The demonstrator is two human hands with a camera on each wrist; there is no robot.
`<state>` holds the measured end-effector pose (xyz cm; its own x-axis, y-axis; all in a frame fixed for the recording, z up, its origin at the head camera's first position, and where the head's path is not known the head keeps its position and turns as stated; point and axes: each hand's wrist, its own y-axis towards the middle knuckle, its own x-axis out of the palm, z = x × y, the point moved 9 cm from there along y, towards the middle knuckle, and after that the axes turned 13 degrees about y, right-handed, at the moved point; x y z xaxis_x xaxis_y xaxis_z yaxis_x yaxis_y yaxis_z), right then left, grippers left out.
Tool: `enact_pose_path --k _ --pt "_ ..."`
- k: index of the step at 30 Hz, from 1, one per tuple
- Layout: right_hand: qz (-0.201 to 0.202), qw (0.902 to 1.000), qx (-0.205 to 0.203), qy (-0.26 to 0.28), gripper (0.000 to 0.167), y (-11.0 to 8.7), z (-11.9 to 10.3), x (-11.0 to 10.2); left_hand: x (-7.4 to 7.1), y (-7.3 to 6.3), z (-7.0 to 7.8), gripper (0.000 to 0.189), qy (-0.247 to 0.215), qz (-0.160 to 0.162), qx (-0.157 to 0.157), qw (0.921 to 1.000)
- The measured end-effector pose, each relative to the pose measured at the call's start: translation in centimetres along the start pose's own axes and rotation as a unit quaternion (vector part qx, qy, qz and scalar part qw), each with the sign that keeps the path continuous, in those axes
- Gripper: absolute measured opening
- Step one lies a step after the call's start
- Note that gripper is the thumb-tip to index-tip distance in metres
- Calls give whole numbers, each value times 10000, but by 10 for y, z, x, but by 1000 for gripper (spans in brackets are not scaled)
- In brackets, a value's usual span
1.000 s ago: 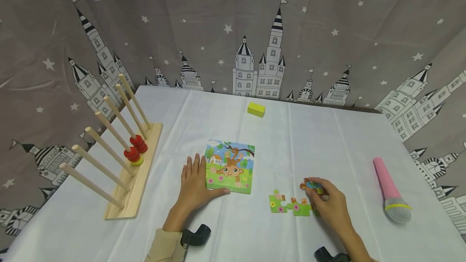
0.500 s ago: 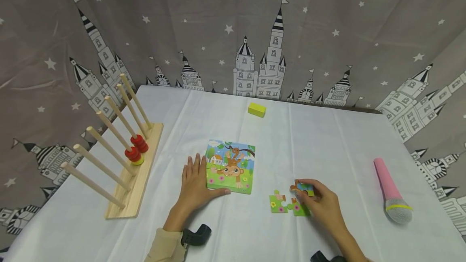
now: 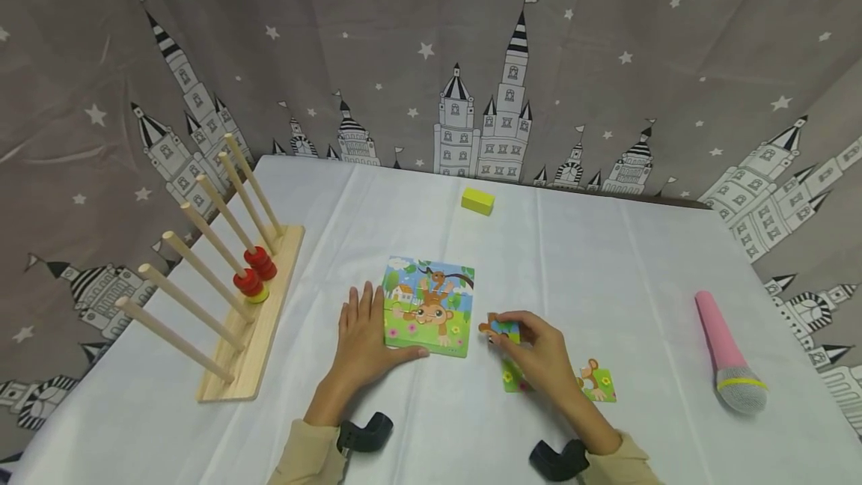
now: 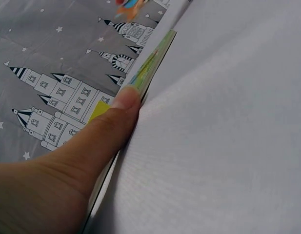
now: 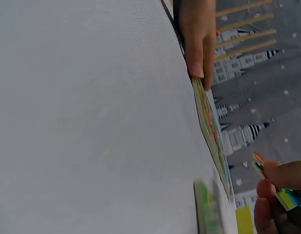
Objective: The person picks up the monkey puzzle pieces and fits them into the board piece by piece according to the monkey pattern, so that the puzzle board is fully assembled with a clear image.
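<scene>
A square monkey picture puzzle (image 3: 428, 307) lies on the table. My left hand (image 3: 364, 346) rests flat along its left side, with the thumb by the lower edge; the left wrist view shows the thumb (image 4: 94, 144) at that edge. Just right of the puzzle, my right hand (image 3: 542, 350) pinches a brown and blue puzzle piece (image 3: 505, 331) between thumb and fingers, raised above the cloth in the right wrist view. Below that hand lie loose pieces: a green one (image 3: 512, 378), partly covered, and one with a monkey's head (image 3: 598, 382). Any piece between them is hidden by my hand.
A wooden peg rack (image 3: 259, 346) with red and yellow rings (image 3: 249, 283) stands at the left. Toward the back lies a yellow block (image 3: 477, 201). A pink toy microphone (image 3: 727, 350) lies at the right. A grey castle-print curtain (image 3: 377, 36) hangs behind the table.
My right hand has moved left with the pinched piece, from over the loose pieces to beside the puzzle. The monkey's-head piece has come into view. My left hand stays in place.
</scene>
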<state>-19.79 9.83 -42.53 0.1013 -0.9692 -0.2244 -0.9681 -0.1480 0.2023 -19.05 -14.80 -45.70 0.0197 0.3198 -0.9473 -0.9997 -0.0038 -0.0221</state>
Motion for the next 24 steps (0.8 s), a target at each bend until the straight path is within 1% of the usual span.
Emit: enact_pose_path --k 2,4,10,13,19,24 --pt "-18 9998 -39 171 27 8 -2 10 0 1 0 122 2 13 -1 10000" --pt "2 9997 3 227 25 15 -3 19 0 1 1 122 -9 35 1 10000" --pt "193 9988 425 129 22 31 2 42 4 0 2 122 7 -65 19 10000" --pt "185 9984 514 127 22 36 5 52 4 -1 2 122 16 -79 17 10000" --pt "191 9986 432 -221 20 46 4 63 -1 -1 2 122 103 36 47 9999" --pt "138 9970 519 -551 19 51 2 69 -2 0 1 122 116 35 35 9999"
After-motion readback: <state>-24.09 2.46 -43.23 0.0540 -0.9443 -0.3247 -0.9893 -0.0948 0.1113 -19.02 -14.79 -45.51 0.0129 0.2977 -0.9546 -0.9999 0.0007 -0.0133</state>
